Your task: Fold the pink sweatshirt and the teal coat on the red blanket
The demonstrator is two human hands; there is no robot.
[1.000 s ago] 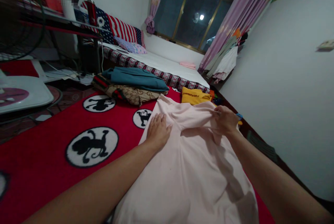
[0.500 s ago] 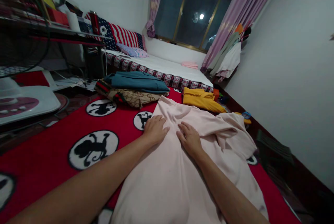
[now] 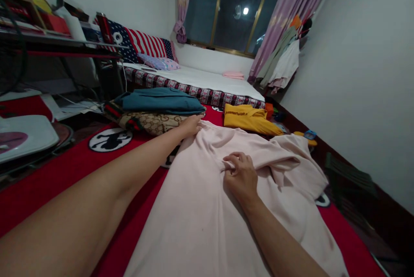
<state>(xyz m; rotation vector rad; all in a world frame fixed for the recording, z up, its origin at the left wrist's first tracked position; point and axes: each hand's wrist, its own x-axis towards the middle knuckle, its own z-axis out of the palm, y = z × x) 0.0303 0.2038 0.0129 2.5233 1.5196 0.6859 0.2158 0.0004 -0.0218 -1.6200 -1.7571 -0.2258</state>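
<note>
The pale pink garment (image 3: 200, 208) lies softly creased, its sleeve (image 3: 281, 163) folded across. The right hand (image 3: 242, 175) pinches the cloth; the left hand's (image 3: 191, 126) grip cannot be told.

Illumination is dim and mostly even. A small, round white glare spot (image 3: 246, 10) shows against the dark glass window with gold-coloured metal frame (image 3: 237, 27). Soft shadow falls beside the bare right hand (image 3: 241, 178) on the pale pink cloth garment (image 3: 194, 212). Deep shade obscures detail beneath the dark, red-striped desk (image 3: 58, 53). Wide-angle distortion tilts the long purple fabric curtain (image 3: 291, 14). Fine texture is soft.
</note>
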